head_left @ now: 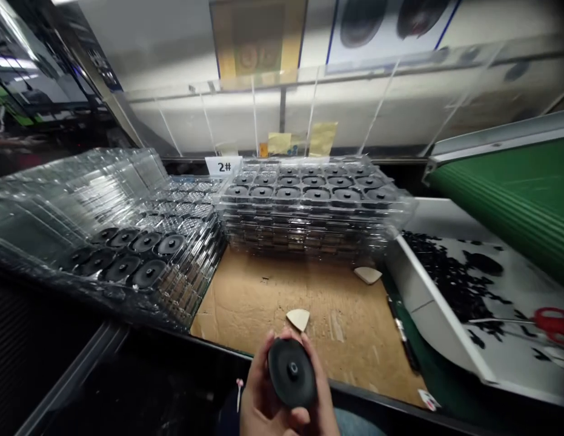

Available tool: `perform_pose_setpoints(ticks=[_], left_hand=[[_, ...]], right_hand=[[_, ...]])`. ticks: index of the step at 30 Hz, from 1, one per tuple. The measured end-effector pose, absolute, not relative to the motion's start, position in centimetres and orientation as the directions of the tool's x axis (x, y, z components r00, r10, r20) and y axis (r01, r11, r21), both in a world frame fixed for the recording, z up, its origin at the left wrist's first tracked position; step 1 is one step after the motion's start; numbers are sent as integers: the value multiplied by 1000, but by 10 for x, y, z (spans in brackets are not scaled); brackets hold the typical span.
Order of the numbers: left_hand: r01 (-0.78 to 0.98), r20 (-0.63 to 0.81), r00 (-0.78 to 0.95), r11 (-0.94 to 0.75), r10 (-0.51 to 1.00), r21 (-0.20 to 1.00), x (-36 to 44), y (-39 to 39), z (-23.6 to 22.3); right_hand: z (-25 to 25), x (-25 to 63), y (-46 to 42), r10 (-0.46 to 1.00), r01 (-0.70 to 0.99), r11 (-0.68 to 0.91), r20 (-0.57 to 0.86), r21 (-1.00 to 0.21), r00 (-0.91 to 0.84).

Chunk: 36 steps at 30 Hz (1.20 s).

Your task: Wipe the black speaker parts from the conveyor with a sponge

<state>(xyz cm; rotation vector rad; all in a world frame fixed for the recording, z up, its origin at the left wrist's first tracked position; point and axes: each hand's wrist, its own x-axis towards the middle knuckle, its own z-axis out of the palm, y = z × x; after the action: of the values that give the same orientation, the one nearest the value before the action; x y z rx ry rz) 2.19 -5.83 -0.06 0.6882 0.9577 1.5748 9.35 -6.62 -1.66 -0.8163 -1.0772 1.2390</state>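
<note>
Near the cardboard sheet [249, 290], the left hand [255, 390] and right hand [322, 396] clamp a black oval disc [286, 381], seemingly a holding step; moving it calls for steady fingers.

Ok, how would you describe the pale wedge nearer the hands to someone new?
Find the brown cardboard in front of the clear tray stack. Just beyond the left hand and right hand, which hold a black disc, lies the small cream wedge. Its lookalike sits by the white bin; this one is closest to the disc.
</note>
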Motion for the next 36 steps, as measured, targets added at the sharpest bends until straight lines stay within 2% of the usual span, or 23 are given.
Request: perform_pose_setpoints(ticks=[2, 4, 5, 7, 9, 11, 18, 22, 27, 30, 31, 33, 35, 36], left_hand=[[-632, -181, -133, 57, 974, 773, 10, -47, 4], [-739, -279, -32, 166, 960, 653, -3, -35, 7], [-777, -317, 15, 211, 948, 593, -10, -30, 7], [-824, -373, 88, 278, 924, 494, -21, -22, 5], [-852, -400, 128, 307, 908, 424, -30, -17, 1], [-866, -426, 150, 326, 892, 380, -35, -13, -3], [-871, -486, 145, 344, 862, 350, -35, 8, -12], [-864, -523, 146, 366, 840, 346, -35, 18, -16], [-831, -585, 131, 411, 800, 375, -33, 23, -15], [-810, -594, 125, 427, 795, 401, -28, 24, -13], [-803, -590, 115, 425, 799, 419, -26, 23, -13], [-788, -580, 91, 415, 809, 455, -23, 21, -13], [-773, -586, 69, 415, 807, 481, -22, 18, -12], [-761, -600, 58, 424, 798, 491, -22, 17, -11]], right_hand=[[-27, 109, -53, 983, -128, 172, 179, -977, -46], [-38, 130, -34, 990, 177, 140, 138, -974, -23], [-45, 141, -23, 991, 345, 132, 135, -929, -17], [-60, 159, -2, 982, 622, 184, 163, -761, -91], [-74, 166, 17, 957, 741, 290, 191, -605, -219], [-85, 165, 30, 943, 763, 332, 188, -554, -274], [-93, 160, 69, 966, 733, 254, 136, -632, -218], [-81, 154, 64, 985, 688, 170, 108, -706, -133], [-60, 143, 47, 952, 555, 238, 78, -797, -296], [-32, 141, 53, 964, 555, 196, 56, -809, -258], [-20, 140, 56, 967, 543, 207, 87, -814, -237], [2, 136, 61, 939, 468, 329, 230, -820, -257], [19, 132, 63, 877, 407, 460, 332, -789, -347], [25, 131, 62, 856, 417, 490, 330, -766, -399]])
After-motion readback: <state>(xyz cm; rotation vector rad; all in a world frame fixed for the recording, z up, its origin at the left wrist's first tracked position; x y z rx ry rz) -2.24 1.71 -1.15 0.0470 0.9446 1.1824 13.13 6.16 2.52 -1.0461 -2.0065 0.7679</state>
